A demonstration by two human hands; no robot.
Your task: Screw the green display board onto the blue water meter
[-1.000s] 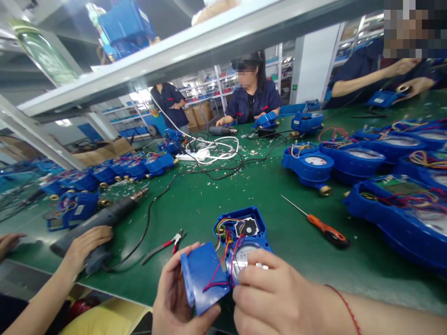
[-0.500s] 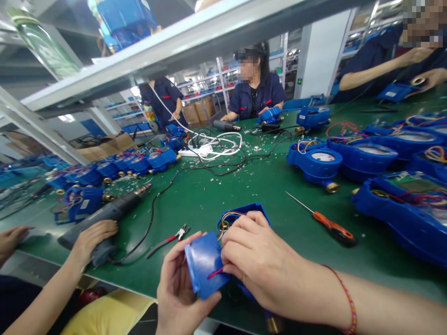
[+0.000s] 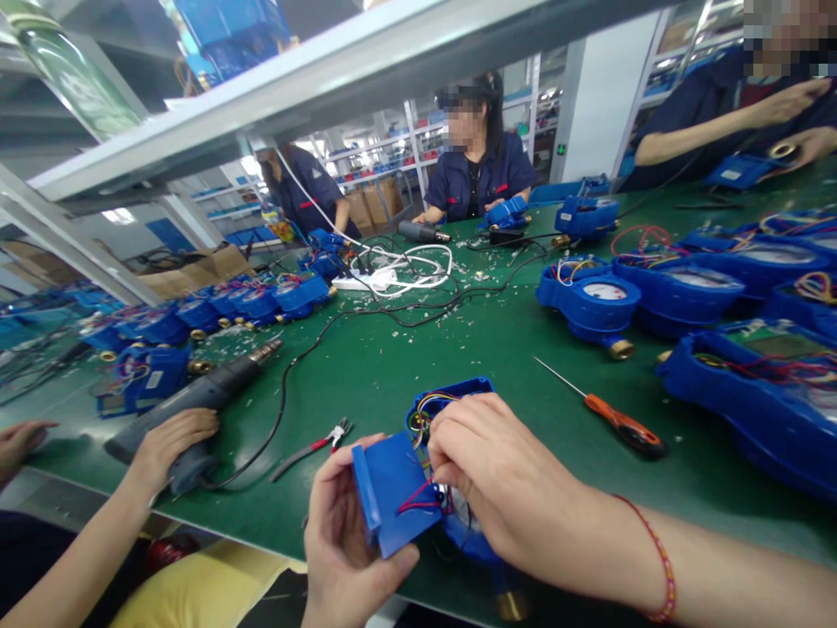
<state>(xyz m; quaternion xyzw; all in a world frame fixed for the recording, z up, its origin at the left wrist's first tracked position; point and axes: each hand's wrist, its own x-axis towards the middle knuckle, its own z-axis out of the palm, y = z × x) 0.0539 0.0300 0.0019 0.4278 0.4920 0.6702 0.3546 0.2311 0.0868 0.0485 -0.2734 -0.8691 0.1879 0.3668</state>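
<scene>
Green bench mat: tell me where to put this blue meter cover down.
Bare green mat lies between the open meter housing and the orange-handled screwdriver; another patch lies above the red-handled pliers, right of the black cable. Crowded: the blue meters at right and the heat gun at left.

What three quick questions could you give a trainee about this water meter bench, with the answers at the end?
1. Which hand holds the blue plastic cover?
2. True or false: a co-worker's hand rests on the heat gun.
3. Fill in the blank: the bracelet on the right hand is ____.

Key: 1. The left hand. 2. True. 3. Red.
</scene>
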